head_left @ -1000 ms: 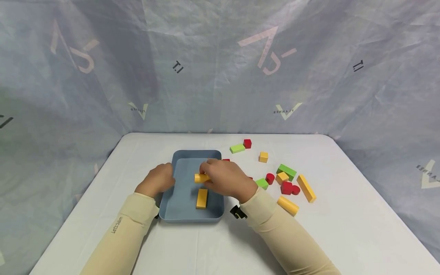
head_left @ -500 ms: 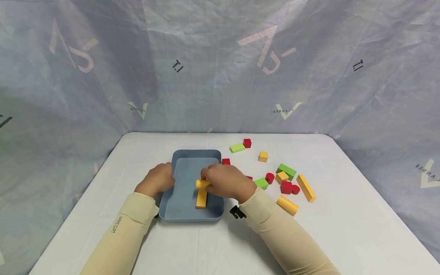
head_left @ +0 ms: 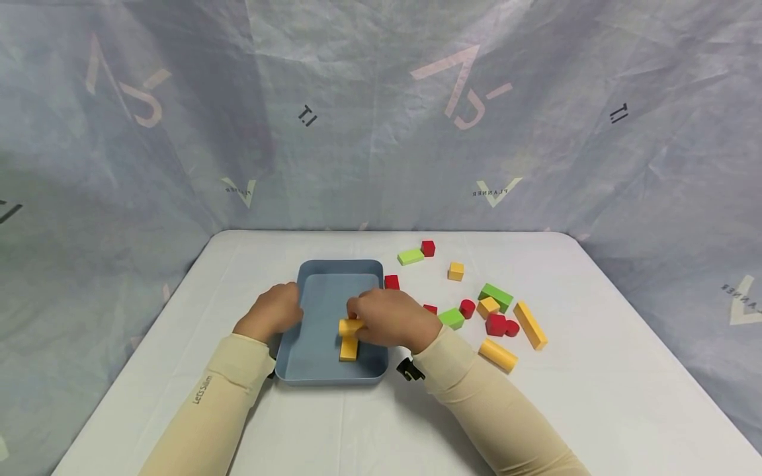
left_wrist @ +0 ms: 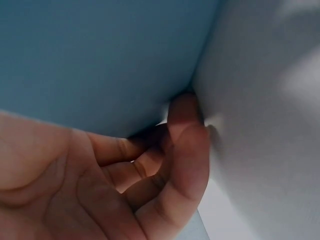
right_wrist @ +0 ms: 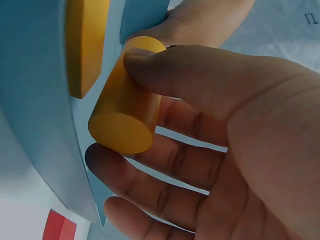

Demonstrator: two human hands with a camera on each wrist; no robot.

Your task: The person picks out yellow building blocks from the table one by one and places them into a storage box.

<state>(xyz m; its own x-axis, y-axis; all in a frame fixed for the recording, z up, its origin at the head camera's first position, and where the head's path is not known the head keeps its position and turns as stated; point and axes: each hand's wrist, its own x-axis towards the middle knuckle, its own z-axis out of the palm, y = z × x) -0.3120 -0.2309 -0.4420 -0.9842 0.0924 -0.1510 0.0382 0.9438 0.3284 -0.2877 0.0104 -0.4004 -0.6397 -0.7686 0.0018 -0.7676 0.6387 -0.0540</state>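
In the head view my right hand is over the right side of a blue-grey tray, pinching a yellow cylinder. The right wrist view shows the thumb on top of the cylinder, with fingers curled below and behind it. Overlapped by the cylinder in the head view, a yellow rectangular block lies on the tray floor. My left hand grips the tray's left side. Its curled fingers reach the foot of the outer wall in the left wrist view; the thumb is hidden there.
Right of the tray, several loose blocks are scattered over the white table. Among them are a yellow cylinder, a long yellow block, a green block and a red cube. A grey printed cloth hangs behind.
My right hand has brought the yellow cylinder nearer to me and lower, from beyond the yellow block to overlapping its far part. The left hand and tray have stayed put.
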